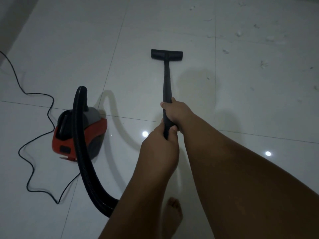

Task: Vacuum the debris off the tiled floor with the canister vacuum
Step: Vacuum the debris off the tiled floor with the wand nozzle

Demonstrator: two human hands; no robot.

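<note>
Both hands, right hand [177, 114] ahead of left hand [158, 144], clenched the wand [167, 80], its nozzle [167, 55] pointing up-frame, debris [264, 64] lying upper right.

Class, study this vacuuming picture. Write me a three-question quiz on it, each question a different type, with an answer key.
1. True or false: the floor nozzle sits on top of the debris.
2. How many hands grip the wand?
3. The canister vacuum lies on which side of the wand? A) the person's left B) the person's right

Key:
1. False; the debris lies to the nozzle's right.
2. Two: left hand and right hand.
3. A
</note>
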